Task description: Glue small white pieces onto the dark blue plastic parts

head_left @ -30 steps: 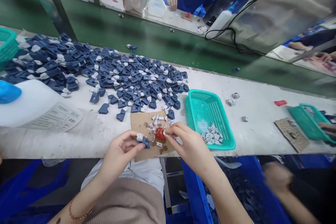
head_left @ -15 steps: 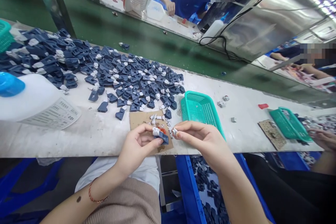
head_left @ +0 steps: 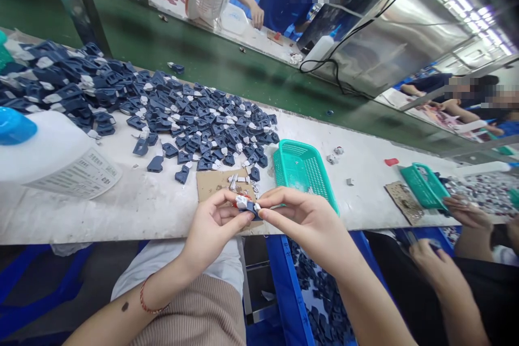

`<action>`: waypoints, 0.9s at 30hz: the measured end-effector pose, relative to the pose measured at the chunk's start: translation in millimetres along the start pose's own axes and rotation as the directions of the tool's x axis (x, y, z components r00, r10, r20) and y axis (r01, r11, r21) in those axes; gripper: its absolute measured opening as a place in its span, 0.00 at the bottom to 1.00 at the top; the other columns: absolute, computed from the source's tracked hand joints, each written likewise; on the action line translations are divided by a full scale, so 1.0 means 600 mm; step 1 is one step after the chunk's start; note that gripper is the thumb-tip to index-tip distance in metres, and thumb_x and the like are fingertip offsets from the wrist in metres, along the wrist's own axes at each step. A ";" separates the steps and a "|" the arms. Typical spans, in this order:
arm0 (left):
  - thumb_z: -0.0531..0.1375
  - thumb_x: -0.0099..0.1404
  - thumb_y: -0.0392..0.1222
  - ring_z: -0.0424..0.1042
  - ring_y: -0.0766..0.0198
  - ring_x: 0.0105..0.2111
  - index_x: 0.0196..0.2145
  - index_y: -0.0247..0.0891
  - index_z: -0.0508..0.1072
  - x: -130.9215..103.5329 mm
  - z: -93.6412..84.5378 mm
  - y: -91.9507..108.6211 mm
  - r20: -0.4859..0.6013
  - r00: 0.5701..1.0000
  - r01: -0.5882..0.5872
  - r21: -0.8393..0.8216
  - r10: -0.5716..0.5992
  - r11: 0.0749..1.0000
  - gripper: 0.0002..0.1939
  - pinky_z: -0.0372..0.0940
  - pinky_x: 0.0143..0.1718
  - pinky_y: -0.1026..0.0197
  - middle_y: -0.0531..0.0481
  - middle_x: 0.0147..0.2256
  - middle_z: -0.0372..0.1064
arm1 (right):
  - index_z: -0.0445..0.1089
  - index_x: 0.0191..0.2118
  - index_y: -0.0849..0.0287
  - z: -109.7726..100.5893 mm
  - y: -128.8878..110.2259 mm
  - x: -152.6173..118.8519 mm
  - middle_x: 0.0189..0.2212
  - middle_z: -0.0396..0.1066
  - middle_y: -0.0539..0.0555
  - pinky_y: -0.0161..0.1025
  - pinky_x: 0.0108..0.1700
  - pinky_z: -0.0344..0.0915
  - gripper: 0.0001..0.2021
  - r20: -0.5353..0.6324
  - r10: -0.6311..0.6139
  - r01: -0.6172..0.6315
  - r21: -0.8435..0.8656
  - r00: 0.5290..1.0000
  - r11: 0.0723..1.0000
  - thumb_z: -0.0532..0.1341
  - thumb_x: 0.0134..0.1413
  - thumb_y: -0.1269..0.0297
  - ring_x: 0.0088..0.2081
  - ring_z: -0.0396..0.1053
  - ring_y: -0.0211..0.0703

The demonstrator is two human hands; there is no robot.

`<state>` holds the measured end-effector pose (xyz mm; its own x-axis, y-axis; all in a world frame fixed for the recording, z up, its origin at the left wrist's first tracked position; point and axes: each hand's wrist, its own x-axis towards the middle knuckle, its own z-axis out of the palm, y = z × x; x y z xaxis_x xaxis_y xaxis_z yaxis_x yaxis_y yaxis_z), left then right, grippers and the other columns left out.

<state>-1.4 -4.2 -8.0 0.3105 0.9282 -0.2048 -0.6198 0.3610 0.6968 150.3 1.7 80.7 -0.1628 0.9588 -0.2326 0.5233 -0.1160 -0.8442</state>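
Over the cardboard (head_left: pixel 208 184), gap is now closed.
I see left hand (head_left: pixel 210 227) pinching navy part (head_left: pixel 252 207), right hand (head_left: pixel 315 221) pinching white piece (head_left: pixel 257 207) against it.

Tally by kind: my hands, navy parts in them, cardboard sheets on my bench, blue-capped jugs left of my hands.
Hands: 2 (left hand, right hand)
Navy part: 1
Cardboard sheets in view: 2
Blue-capped jug: 1
Total: 6

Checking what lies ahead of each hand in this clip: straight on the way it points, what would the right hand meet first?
Probably the dark blue part held in the left hand. The right hand, pinching a small white piece, is right beside it; depth hides whether they touch.
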 end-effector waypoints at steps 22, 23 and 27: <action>0.69 0.55 0.39 0.72 0.65 0.25 0.31 0.38 0.74 -0.018 -0.005 -0.002 0.026 0.995 -0.098 0.147 0.095 0.984 0.08 0.69 0.32 0.62 0.54 0.24 0.71 | 0.67 0.47 0.56 0.058 0.025 -0.013 0.28 0.69 0.50 0.35 0.27 0.67 0.21 0.123 0.132 -0.173 0.427 0.984 0.888 0.53 0.62 0.44 0.23 0.66 0.35; 0.69 0.55 0.40 0.71 0.65 0.22 0.30 0.38 0.73 -0.019 -0.004 -0.003 0.030 0.997 -0.071 0.130 0.068 0.989 0.08 0.69 0.29 0.61 0.55 0.22 0.70 | 0.68 0.47 0.56 0.066 0.026 -0.013 0.27 0.68 0.49 0.33 0.25 0.64 0.20 0.120 0.130 -0.171 0.454 0.984 0.875 0.54 0.61 0.45 0.22 0.64 0.34; 0.70 0.53 0.41 0.74 0.62 0.24 0.28 0.38 0.72 -0.021 -0.003 -0.009 -0.002 0.999 -0.042 0.099 0.042 0.994 0.10 0.72 0.30 0.58 0.53 0.25 0.72 | 0.72 0.45 0.55 0.084 0.026 -0.012 0.29 0.66 0.50 0.31 0.21 0.54 0.17 0.005 0.089 -0.082 0.450 0.996 0.889 0.56 0.62 0.49 0.21 0.55 0.32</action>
<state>-3.4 -17.9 -10.4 0.2827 0.9428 -0.1766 -0.5577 0.3114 0.7694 117.1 -20.3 45.0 -0.1203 0.9433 -0.3093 0.1025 -0.2981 -0.9490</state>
